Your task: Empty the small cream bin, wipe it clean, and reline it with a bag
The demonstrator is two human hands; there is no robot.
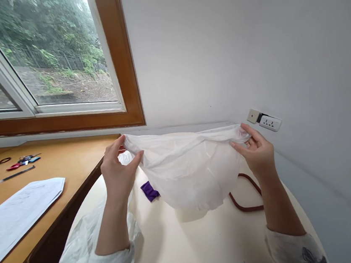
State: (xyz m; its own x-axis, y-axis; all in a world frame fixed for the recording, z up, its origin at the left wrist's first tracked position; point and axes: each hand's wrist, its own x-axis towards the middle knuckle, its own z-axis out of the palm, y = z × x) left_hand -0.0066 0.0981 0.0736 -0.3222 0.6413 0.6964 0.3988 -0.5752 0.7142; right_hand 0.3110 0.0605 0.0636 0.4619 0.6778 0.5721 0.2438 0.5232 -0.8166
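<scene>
A thin, white, see-through sheet (192,171) is stretched between my two hands above the round pale table. Its top edge is gathered and pulled nearly straight, while the lower part hangs in a rounded fold. I cannot tell whether it is cloth or plastic. My left hand (118,167) pinches the left corner. On the other side, my right hand (255,147) grips the right corner between thumb and fingers. A purple folded cloth (150,191) lies on the table behind the sheet's left part. Near my right wrist lies a brown-red loop (247,209), partly hidden by the sheet and forearm.
A crumpled clear plastic bag (81,247) lies under my left forearm on the round table (195,247). The wooden desk (80,159) at left carries papers (22,208), a pen (9,177) and keys (25,160). Behind are a wall socket (270,123) and a window.
</scene>
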